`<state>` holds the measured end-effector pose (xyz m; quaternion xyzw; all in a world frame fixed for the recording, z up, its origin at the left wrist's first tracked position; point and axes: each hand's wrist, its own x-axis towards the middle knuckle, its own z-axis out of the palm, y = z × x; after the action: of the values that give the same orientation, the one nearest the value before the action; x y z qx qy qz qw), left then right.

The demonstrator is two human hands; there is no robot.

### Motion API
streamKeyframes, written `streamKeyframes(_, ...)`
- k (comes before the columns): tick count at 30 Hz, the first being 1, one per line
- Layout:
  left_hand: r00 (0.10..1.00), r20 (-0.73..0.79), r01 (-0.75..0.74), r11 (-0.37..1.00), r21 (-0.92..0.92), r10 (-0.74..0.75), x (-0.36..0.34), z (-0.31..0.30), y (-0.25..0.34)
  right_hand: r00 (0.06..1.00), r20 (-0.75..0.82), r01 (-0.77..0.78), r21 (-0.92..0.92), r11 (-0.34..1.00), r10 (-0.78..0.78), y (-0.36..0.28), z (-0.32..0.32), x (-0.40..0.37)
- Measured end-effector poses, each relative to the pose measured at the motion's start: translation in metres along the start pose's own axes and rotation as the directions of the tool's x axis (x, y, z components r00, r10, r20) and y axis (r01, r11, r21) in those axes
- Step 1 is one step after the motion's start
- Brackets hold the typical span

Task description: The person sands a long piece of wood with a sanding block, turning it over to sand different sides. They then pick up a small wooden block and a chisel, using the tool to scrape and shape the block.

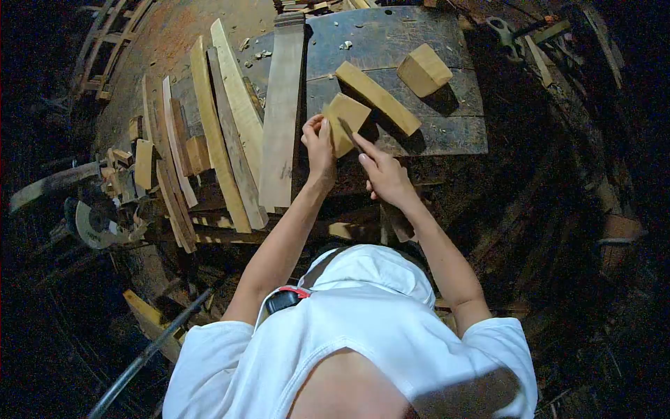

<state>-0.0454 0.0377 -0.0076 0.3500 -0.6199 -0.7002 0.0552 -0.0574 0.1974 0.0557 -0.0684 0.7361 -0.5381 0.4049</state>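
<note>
At the near edge of the dark worktable [457, 136] is a pale wooden block [351, 112]. My left hand [319, 143] is closed at the block's left side, gripping something thin and blurred against it. From the right, my right hand [382, 171] is closed around a narrow dark tool [347, 128], whose tip lies over the block's face. Just beyond the block a longer wooden bar [379, 98] lies diagonally. Farther right sits a second chunky block [424, 70].
Long boards [283, 112] and narrower strips [220, 140] lie left of my hands. Wood offcuts [144, 164] and a circular blade [98, 225] are at the far left. A metal pipe [150, 353] slants at lower left. Wood shavings [346, 45] dot the tabletop.
</note>
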Motion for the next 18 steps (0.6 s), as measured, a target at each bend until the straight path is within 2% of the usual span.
streamKeyframes(1, 0.996, -0.087, -0.031, 0.999, 0.024, 0.033, 0.007, 0.002, -0.008, 1.000, -0.001, 0.000, -0.001, 1.000, 0.000, 0.001, 0.004, 0.000)
streamKeyframes(2, 0.989, -0.143, -0.008, 0.988, 0.156, 0.030, 0.002, 0.010, 0.002, 0.999, -0.037, 0.015, 0.004, 1.000, -0.015, 0.004, 0.009, 0.002)
streamKeyframes(3, 0.990, -0.140, -0.008, 0.988, 0.154, 0.030, 0.005, 0.012, -0.003, 0.997, -0.075, 0.032, 0.007, 0.999, -0.031, 0.008, 0.011, 0.003)
streamKeyframes(4, 0.988, -0.104, -0.096, 0.981, 0.171, 0.115, 0.010, 0.012, -0.008, 0.997, -0.075, 0.030, 0.006, 1.000, -0.030, 0.011, 0.012, 0.004)
streamKeyframes(5, 0.977, -0.071, -0.183, 0.966, 0.185, 0.199, 0.014, 0.014, -0.010, 0.985, -0.146, 0.086, -0.056, 0.995, -0.093, 0.015, 0.012, 0.007)
streamKeyframes(6, 0.967, -0.086, -0.216, 0.949, 0.229, 0.241, 0.019, 0.018, -0.011, 0.964, -0.214, 0.136, -0.121, 0.983, -0.160, 0.018, 0.013, 0.009)
streamKeyframes(7, 0.968, -0.086, -0.213, 0.950, 0.226, 0.238, 0.023, 0.020, -0.014, 0.964, -0.213, 0.133, -0.123, 0.983, -0.157, 0.021, 0.013, 0.013)
streamKeyframes(9, 0.875, -0.029, -0.409, 0.771, 0.488, 0.483, 0.028, 0.027, -0.015, 0.925, -0.241, 0.237, -0.238, 0.942, -0.294, 0.027, 0.011, 0.022)
streamKeyframes(10, 0.828, 0.029, -0.479, 0.680, 0.555, 0.560, 0.034, 0.024, -0.023, 0.925, -0.242, 0.236, -0.241, 0.941, -0.294, 0.030, 0.011, 0.026)
streamKeyframes(11, 0.827, 0.029, -0.481, 0.680, 0.553, 0.561, 0.037, 0.018, -0.029, 0.921, -0.250, 0.234, -0.258, 0.937, -0.299, 0.034, 0.010, 0.030)
streamKeyframes(13, 0.772, 0.218, -0.630, 0.669, 0.396, 0.597, 0.039, 0.006, -0.034, 0.914, -0.265, 0.235, -0.273, 0.933, -0.308, 0.034, 0.005, 0.035)
streamKeyframes(14, 0.735, 0.292, -0.665, 0.570, 0.482, 0.611, 0.032, -0.002, -0.024, 0.917, -0.266, 0.221, -0.285, 0.933, -0.298, 0.036, 0.002, 0.034)
streamKeyframes(17, 0.734, 0.385, -0.669, 0.498, 0.551, 0.560, 0.023, -0.014, 0.003, 0.921, -0.260, 0.205, -0.308, 0.929, -0.289, 0.043, -0.003, 0.035)
streamKeyframes(18, 0.715, 0.506, -0.698, 0.512, 0.500, 0.481, 0.033, -0.024, 0.006, 0.918, -0.269, 0.220, -0.265, 0.939, -0.291, 0.040, -0.005, 0.033)
